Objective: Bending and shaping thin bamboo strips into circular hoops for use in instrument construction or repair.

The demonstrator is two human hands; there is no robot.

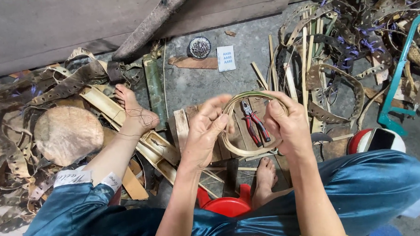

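Head view showed the left hand (206, 132) and right hand (287, 124) gripping a thin pale bamboo-strip hoop (234, 149) above red-handled pliers (256, 125); its seemingly unfastened overlap could have sprung open if either grip loosened.

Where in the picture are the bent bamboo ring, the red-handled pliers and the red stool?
bamboo ring (251, 95), head view, on its top arc between the hands.
red-handled pliers (256, 128), head view, on the handles.
red stool (227, 206), head view, on its seat edge.
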